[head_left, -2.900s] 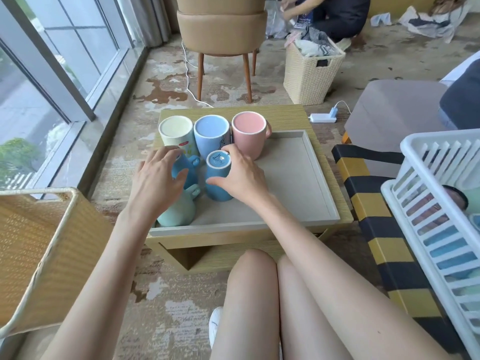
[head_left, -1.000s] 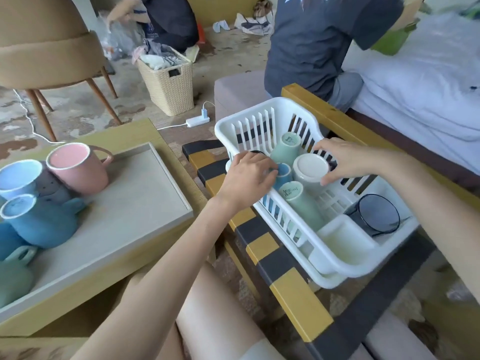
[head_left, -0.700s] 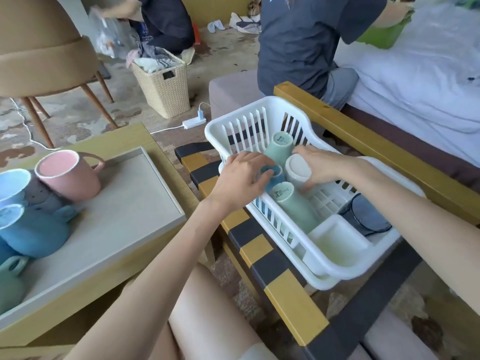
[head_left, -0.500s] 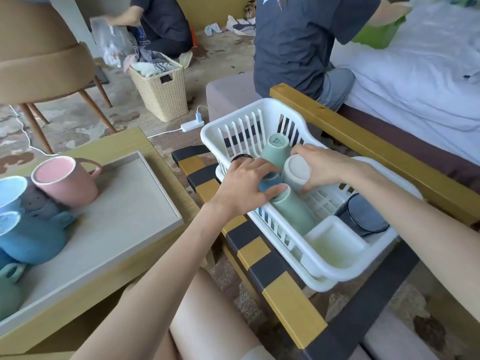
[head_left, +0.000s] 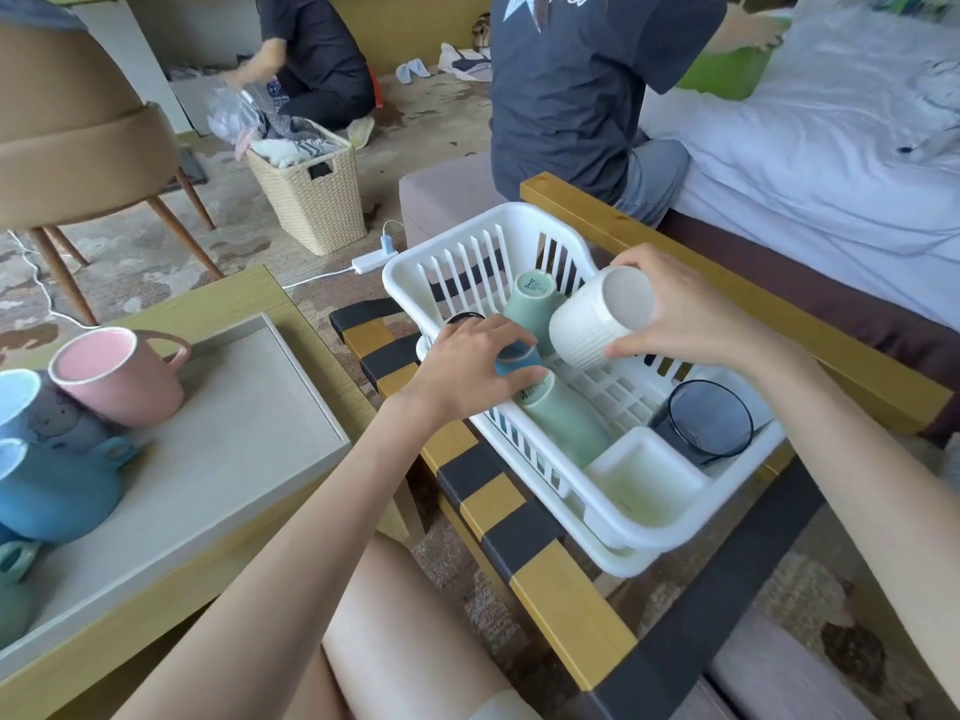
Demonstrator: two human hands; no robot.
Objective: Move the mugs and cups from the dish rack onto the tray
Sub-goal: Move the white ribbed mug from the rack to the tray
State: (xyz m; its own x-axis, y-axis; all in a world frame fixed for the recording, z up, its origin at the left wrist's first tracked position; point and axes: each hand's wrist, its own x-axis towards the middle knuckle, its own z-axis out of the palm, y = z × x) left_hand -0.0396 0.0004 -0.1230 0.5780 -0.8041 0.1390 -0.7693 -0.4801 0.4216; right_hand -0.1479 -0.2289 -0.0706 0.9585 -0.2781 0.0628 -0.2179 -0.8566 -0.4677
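Observation:
The white dish rack (head_left: 639, 527) sits on a yellow-and-black bench. My right hand (head_left: 691, 314) holds a white ribbed cup (head_left: 592, 324) tilted above the rack's floor. My left hand (head_left: 467, 371) is closed over a small blue cup (head_left: 517, 362) inside the rack. Two green cups lie in the rack, one leaning at the back (head_left: 527, 309), one on its side (head_left: 563, 423). A dark glass cup (head_left: 709, 420) rests at the right end. The grey tray (head_left: 249, 439) at left carries a pink mug (head_left: 119, 376) and blue mugs (head_left: 52, 485).
A person in a dark shirt (head_left: 582, 85) sits just behind the rack, by a bed with white sheets (head_left: 831, 148). A wicker basket (head_left: 311, 200), a power strip (head_left: 371, 261) and a tan chair (head_left: 78, 148) stand on the floor beyond the tray's wooden table (head_left: 218, 298).
My right hand has lifted the white cup up from among the others and tipped it. My left hand stays closed on the blue cup in the rack.

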